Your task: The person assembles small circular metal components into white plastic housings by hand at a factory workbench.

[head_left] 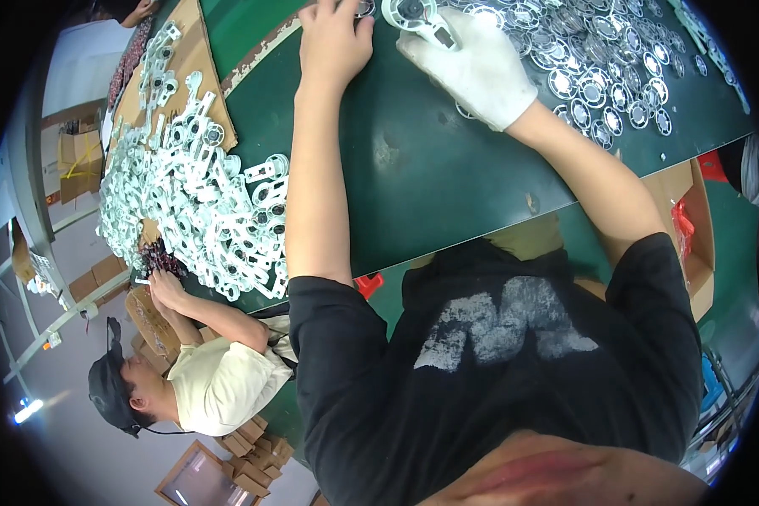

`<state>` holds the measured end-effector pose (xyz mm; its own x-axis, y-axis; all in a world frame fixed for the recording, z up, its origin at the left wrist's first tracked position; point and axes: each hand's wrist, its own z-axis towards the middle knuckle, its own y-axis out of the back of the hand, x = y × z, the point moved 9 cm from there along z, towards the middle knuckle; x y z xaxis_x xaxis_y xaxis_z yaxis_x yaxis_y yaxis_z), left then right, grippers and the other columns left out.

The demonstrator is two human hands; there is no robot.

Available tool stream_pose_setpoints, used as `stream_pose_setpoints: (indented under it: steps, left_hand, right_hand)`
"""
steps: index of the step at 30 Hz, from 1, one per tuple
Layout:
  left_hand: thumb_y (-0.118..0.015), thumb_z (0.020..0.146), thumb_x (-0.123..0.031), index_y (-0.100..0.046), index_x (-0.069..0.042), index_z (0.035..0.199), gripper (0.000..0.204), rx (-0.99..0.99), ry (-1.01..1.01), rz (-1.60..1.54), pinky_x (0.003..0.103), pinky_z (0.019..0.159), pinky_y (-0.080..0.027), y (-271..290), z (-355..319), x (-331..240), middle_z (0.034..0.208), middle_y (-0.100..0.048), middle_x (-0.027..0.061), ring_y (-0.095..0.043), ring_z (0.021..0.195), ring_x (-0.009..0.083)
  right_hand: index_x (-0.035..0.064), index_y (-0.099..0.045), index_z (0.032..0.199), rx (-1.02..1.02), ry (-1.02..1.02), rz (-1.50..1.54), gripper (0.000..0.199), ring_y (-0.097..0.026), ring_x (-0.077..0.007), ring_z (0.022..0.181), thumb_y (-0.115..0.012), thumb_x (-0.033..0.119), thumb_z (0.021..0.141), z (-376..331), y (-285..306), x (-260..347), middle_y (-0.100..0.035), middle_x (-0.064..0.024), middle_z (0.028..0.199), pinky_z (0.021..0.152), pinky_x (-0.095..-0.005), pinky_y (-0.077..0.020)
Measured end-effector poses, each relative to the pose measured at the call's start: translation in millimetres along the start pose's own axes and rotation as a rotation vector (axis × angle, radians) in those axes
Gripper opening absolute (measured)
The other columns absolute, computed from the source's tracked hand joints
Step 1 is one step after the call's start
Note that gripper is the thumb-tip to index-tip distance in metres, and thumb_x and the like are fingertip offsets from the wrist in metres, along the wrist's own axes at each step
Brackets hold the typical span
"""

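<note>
Black cloth shirt (497,329) fronts roomy green table edge (497,221); white-gloved right hand (476,80) grips pale ring-headed plastic piece (427,28); bare left hand (336,38), grip unclear.

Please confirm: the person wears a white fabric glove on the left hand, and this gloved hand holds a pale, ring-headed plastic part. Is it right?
Not quite: the head view shows the white fabric glove on the right hand; the left hand is bare. The gloved hand does hold the pale, ring-headed plastic part.
</note>
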<state>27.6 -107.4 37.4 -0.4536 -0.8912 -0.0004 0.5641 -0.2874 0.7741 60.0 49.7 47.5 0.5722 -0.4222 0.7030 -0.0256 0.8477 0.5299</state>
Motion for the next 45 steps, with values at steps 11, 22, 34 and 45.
stream_pose_setpoints:
  steps: [11, 22, 34, 45]
  left_hand:
    - [-0.09, 0.073, -0.031, -0.065, -0.01, 0.089, 0.037, 0.171, 0.404, -0.122, 0.04, 0.079, -0.051, 30.1, -78.3, -12.8, 0.098, -0.062, 0.0038, -0.059, 0.091, 0.0276]
    - [-0.085, 0.077, -0.02, -0.067, -0.01, 0.126, 0.053, 0.121, 0.277, -0.256, 0.039, 0.09, -0.053, 32.9, -86.8, -17.0, 0.118, -0.067, 0.0044, -0.062, 0.106, 0.0288]
    - [-0.095, 0.064, -0.018, -0.074, -0.006, 0.118, 0.059, 0.028, 0.248, -0.538, 0.032, 0.078, -0.054, 63.1, -81.9, -55.9, 0.104, -0.062, 0.0065, -0.063, 0.091, 0.0206]
    - [-0.092, 0.07, -0.012, -0.072, -0.002, 0.116, 0.051, 0.045, 0.38, -0.788, 0.032, 0.087, -0.059, 53.8, -83.5, -53.4, 0.116, -0.074, 0.013, -0.074, 0.101, 0.0258]
  right_hand:
    - [0.0105, -0.072, 0.11, 0.367, -0.273, -0.102, 0.032, -0.072, -0.0347, 0.086, -0.063, 0.036, 0.092, -8.8, -12.9, -3.9, -0.072, -0.0177, 0.088, 0.08, -0.0427, -0.0564]
    - [0.0109, -0.069, 0.113, 0.631, -0.253, -0.441, 0.032, -0.072, -0.0397, 0.09, -0.061, 0.029, 0.088, -21.8, -27.2, -13.9, -0.074, -0.0185, 0.091, 0.083, -0.0513, -0.0554]
    - [0.0112, -0.073, 0.1, 0.713, -0.186, -0.338, 0.023, -0.073, -0.0371, 0.085, -0.063, 0.027, 0.086, -36.8, -37.1, 8.2, -0.073, -0.0168, 0.085, 0.077, -0.05, -0.0572]
    - [0.0109, -0.072, 0.101, 0.683, -0.153, -0.313, 0.024, -0.073, -0.0366, 0.084, -0.062, 0.029, 0.089, -32.5, -35.2, 11.6, -0.073, -0.0162, 0.084, 0.074, -0.0495, -0.0574]
